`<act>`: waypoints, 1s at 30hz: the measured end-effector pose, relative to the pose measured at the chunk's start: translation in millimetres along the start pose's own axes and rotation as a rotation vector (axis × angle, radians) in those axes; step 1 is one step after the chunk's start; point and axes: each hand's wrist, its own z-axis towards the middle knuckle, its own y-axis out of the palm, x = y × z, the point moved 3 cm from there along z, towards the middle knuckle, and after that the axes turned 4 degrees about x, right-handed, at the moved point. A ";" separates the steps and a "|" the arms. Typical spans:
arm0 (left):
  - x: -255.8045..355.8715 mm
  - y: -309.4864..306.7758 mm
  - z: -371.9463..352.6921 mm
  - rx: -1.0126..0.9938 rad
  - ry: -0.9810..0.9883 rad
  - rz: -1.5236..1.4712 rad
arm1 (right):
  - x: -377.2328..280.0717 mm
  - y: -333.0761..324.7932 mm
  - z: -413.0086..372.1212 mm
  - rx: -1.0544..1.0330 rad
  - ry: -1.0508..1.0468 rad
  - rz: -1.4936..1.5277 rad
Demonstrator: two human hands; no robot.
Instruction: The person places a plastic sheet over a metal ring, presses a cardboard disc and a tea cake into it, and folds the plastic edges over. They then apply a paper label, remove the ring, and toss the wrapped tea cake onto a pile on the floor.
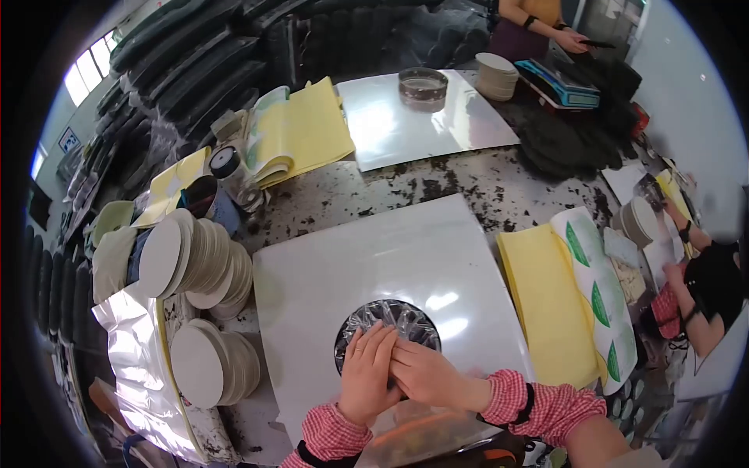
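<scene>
Left hand (365, 373) and right hand (429, 376) meet on film-covered dish (404, 318)

Both are narrow, fingers close together; whether they grip anything cannot be told. The dish sits on the pale board (374, 257)'s near half, disc stacks (199, 366) left of the board.

Pale board (374, 257): flat room to pass left, right and far of round dish (403, 313). Left hand (365, 370) and right hand (425, 374) block dish's near side. Left: stacks of pale discs (162, 256) bar low sideways passage. Right: yellow sheets (542, 300), low, passable above. Far: littered tabletop (367, 195), then clear round container (423, 93) standing in the way.
</scene>
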 end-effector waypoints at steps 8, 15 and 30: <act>6.5 7.2 4.8 -0.116 -0.032 0.155 | 11.0 -5.0 -5.2 0.009 0.182 -0.057; 14.7 6.9 3.6 -0.164 0.024 0.220 | 57.7 -122.4 -151.1 0.694 0.484 -0.436; 19.0 5.3 7.5 -0.232 -0.030 0.231 | 16.7 -193.5 -390.3 0.901 1.055 -0.795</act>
